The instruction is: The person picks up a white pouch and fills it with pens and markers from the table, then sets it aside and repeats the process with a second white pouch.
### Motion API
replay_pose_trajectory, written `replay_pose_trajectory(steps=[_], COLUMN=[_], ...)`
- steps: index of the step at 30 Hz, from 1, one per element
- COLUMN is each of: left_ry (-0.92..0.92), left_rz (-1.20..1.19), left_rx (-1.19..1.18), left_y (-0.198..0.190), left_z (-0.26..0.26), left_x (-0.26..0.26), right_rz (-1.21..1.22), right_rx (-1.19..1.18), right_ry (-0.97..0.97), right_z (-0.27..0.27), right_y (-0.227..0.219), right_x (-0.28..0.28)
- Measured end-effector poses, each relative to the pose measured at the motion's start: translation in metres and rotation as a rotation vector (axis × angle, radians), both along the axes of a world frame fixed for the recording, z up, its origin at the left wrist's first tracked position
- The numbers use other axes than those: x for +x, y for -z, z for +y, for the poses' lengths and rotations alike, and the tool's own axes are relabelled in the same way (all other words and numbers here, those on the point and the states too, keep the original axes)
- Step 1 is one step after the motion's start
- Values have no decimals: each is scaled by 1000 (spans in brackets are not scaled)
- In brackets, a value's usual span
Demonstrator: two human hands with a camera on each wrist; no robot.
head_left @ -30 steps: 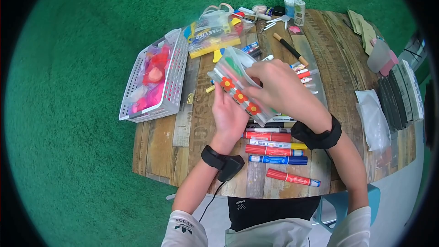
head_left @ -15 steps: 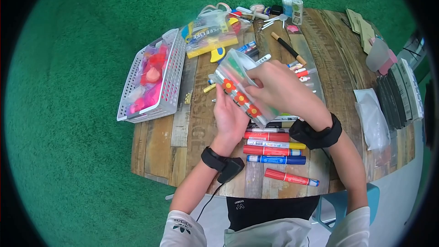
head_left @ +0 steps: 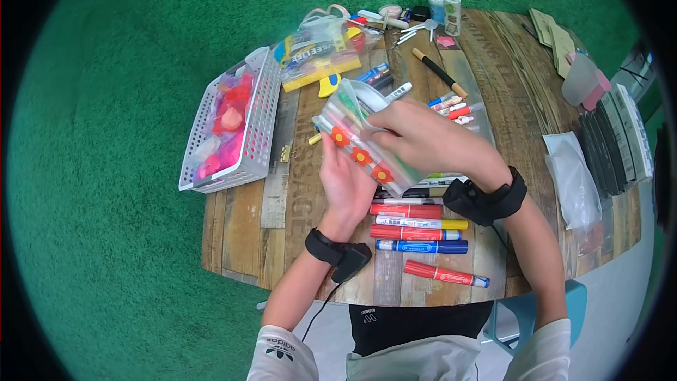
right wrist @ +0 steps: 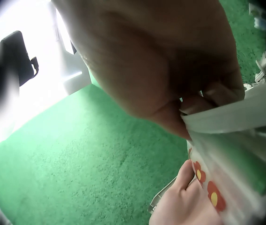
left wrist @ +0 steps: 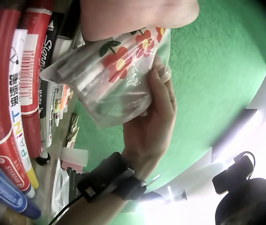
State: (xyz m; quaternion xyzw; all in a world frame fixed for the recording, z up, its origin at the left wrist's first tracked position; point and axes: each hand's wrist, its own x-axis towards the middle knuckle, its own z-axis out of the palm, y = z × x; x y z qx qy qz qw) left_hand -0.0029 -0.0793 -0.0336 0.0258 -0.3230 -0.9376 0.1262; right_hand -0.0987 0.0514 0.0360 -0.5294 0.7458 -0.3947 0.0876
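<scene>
A clear plastic pouch point(head_left: 362, 158) with red flowers, tilted over the table, has several pens inside, one of them green. My left hand point(head_left: 347, 182) holds it from below, its fingers hidden behind the plastic. With thumb and fingers, my right hand point(head_left: 431, 137) pinches the pouch's upper edge at the mouth. In the right wrist view the pale rim point(right wrist: 231, 116) lies right at those fingertips. Below the pouch, in a row, lie a white-and-yellow paint marker point(head_left: 421, 223), a red marker point(head_left: 416, 233), a blue marker point(head_left: 421, 247) and a slanted red marker point(head_left: 447, 274).
A white basket point(head_left: 258, 137) of pink and red items stands at left. Behind the pouch are a plastic bag with yellow items point(head_left: 321, 60) and a black-and-tan marker point(head_left: 438, 72). At right lie a white plastic bag point(head_left: 571, 180) and dark stacked cases point(head_left: 603, 148).
The pouch and both hands sit slightly further left in the head view, as the whole table scene has shifted a little that way. Both hands keep their hold.
</scene>
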Motion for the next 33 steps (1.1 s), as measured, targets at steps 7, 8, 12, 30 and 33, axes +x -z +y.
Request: replay_pose_trajectory(steps=[7, 8, 12, 30, 33], left_ry=[3, -4, 0, -6, -23], left_rz=[43, 30, 4, 15, 19], left_rx=[-34, -64, -68, 44, 47], left_y=[-5, -5, -8, -8, -8], left_z=[2, 2, -1, -1, 0], left_x=[1, 1, 1, -2, -1], right_rz=[39, 56, -27, -1, -4], right_rx=[56, 54, 39, -109, -28], right_ry=[-17, -7, -41, 159, 172], right_z=[2, 2, 4, -1, -1], right_y=[-3, -4, -12, -10, -14], right_x=[0, 1, 3, 2, 2])
